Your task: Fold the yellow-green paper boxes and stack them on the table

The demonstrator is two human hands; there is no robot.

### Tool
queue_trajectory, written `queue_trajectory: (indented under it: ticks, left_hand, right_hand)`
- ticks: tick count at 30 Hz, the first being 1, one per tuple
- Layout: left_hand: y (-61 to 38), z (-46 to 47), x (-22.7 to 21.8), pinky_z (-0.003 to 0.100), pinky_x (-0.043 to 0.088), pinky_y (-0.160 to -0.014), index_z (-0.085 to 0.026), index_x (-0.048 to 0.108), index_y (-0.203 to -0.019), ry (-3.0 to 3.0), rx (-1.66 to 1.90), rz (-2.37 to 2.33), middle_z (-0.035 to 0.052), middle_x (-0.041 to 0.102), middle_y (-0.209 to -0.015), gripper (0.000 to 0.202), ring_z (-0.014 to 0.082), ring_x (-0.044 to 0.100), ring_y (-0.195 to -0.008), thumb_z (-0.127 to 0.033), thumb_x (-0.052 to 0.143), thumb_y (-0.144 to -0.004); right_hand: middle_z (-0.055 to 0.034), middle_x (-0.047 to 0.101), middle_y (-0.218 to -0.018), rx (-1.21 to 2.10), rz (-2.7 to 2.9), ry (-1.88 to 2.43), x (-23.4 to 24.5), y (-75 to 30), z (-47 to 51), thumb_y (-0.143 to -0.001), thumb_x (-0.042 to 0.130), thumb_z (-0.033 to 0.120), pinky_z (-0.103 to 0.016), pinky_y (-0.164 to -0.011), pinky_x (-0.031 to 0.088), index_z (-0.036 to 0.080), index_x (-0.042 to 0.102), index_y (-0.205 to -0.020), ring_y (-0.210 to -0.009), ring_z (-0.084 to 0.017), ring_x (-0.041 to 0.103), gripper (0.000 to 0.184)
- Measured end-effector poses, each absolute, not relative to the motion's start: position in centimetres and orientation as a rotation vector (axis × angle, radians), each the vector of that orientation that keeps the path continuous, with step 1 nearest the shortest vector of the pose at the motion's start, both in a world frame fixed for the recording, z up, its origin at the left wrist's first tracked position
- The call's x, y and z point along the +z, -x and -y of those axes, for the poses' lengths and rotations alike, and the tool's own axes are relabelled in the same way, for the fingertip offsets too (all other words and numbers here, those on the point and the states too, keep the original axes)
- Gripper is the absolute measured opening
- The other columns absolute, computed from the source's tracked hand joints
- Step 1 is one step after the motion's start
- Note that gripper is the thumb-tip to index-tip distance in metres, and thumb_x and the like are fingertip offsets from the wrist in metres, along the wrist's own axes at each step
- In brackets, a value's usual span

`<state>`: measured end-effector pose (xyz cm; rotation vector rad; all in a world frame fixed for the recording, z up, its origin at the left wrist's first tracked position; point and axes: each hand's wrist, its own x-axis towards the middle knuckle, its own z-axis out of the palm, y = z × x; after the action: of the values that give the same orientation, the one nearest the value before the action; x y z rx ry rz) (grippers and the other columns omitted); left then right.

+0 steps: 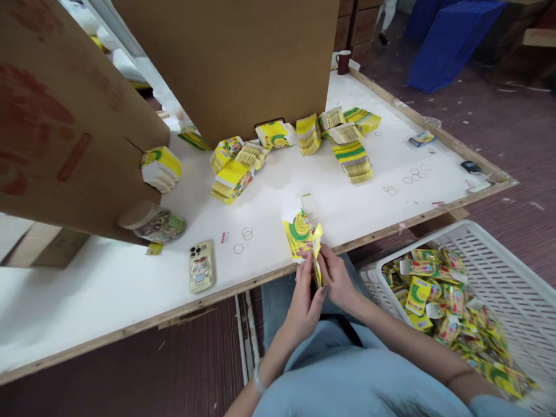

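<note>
The fingers [318, 300] of my left hand [299, 299] and right hand [339, 278] hold a yellow carton [317, 249] at the near edge of the bench [271, 200], flat cartons [298, 229] lying just inside that edge, with room between these and bundled cartons [354, 162] farther back.

The carton [318, 238] partly hides the right fingers [333, 263]; its print is too blurred to read. The picture's edges cut off the basket [512, 284], surface [108, 289] and a leg [388, 16]. One black item [470, 167] is too small to identify.
</note>
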<state>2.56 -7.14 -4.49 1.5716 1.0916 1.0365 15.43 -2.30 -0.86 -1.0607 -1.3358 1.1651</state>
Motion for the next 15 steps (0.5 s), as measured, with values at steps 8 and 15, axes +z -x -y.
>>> queue_trajectory:
  ticks: [8,15]
  left_hand:
    - [-1.5,7.9,-3.5,0.053,0.027,-0.129,-0.024,0.029,-0.162,-1.739,0.91,-1.206,0.0157,0.035,-0.167,0.066,0.0323,0.031,-0.156,-0.042,0.05,-0.103]
    - [-2.8,7.9,-2.6,0.044,0.045,-0.115,-0.017,0.05,-0.146,-1.472,0.986,-1.221,0.0161,0.062,-0.143,0.055,0.0291,0.06,-0.13,-0.052,0.035,-0.106]
  right_hand:
    - [-0.0055,0.08,-0.091,1.461,1.36,0.859,-0.8,-17.6,1.5,-0.088,0.07,0.057,-0.037,-0.083,0.064,0.025,0.071,-0.12,-0.086,-0.021,0.077,0.046]
    - [-0.0085,0.079,-0.113,1.323,1.127,1.072,-2.6,-16.9,4.3,-0.097,0.061,0.051,-0.04,-0.096,0.06,0.025,0.062,-0.137,-0.102,-0.023,0.076,0.049]
